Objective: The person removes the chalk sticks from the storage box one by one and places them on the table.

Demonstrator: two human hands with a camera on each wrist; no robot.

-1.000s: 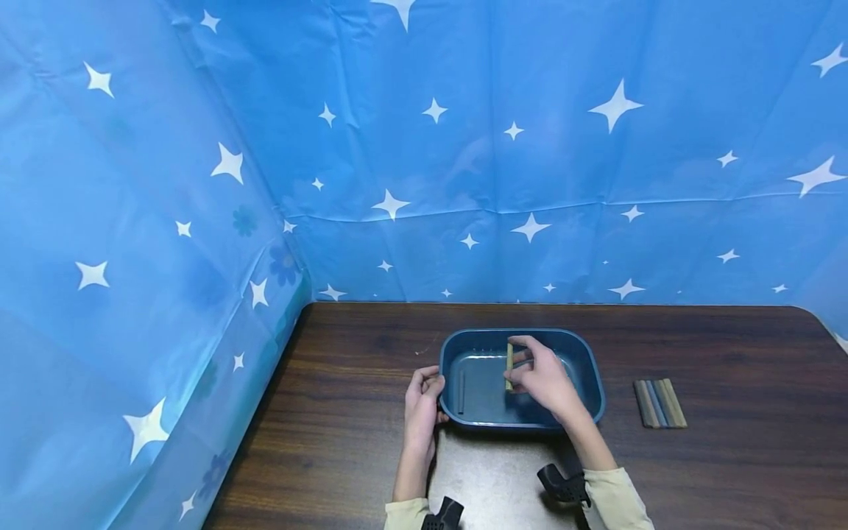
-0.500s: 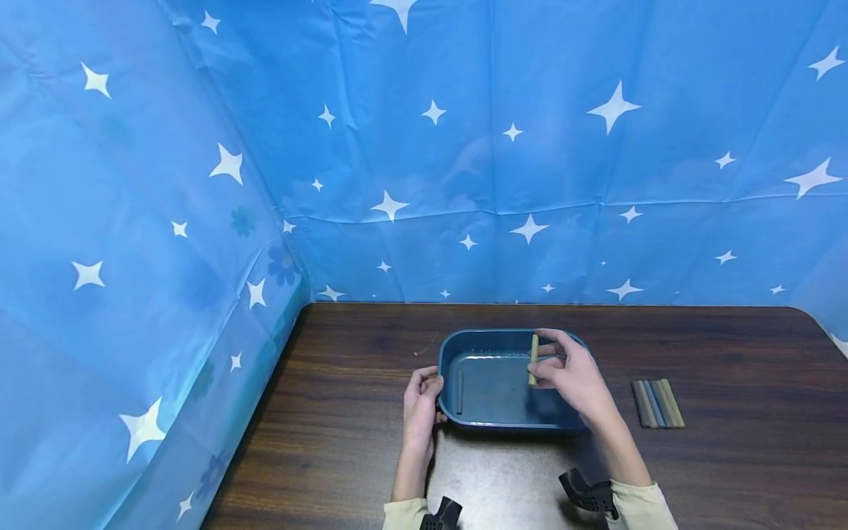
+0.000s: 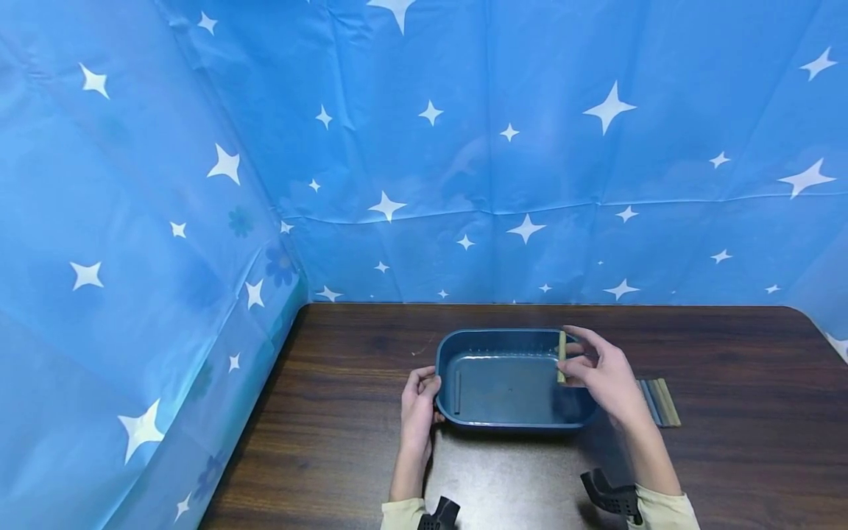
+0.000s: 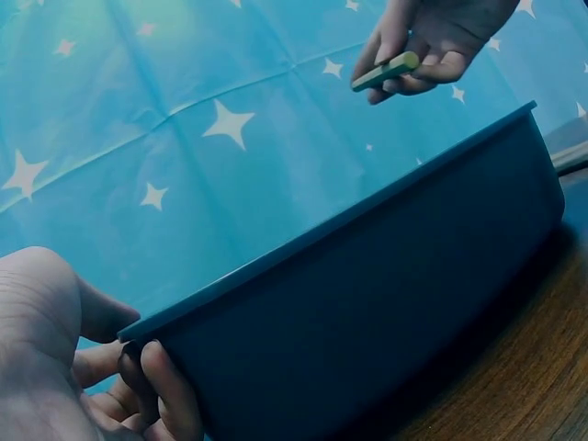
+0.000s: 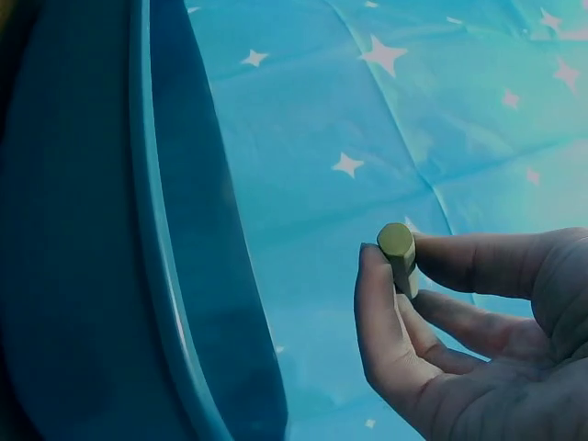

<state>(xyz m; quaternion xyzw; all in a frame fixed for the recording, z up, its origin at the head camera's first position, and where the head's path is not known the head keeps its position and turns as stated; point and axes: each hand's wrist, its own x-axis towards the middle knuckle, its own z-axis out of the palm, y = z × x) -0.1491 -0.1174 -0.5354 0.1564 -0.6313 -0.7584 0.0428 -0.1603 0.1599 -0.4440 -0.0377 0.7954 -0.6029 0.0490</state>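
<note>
A blue rectangular plastic basin (image 3: 517,425) stands on the table in the head view. My left hand (image 3: 418,401) grips its left end, thumb at the rim and fingers below it, as the left wrist view shows. My right hand (image 3: 606,375) pinches a short yellow-green stick (image 3: 562,357) between thumb and fingers, over the basin's right end. In the right wrist view this stick (image 5: 398,243) has a faceted end and is held above the rim. Inside the basin, along the left side, lies a dark stick (image 3: 457,391).
Right of the basin, several sticks (image 3: 662,403) lie side by side on the dark wooden table (image 3: 748,368), partly hidden behind my right hand. A blue curtain (image 3: 411,162) with white stars hangs along the back and left of the table.
My right hand has moved right with the yellow-green stick, from above the basin's middle to its right end. It now covers part of the row of sticks. My left hand has stayed put.
</note>
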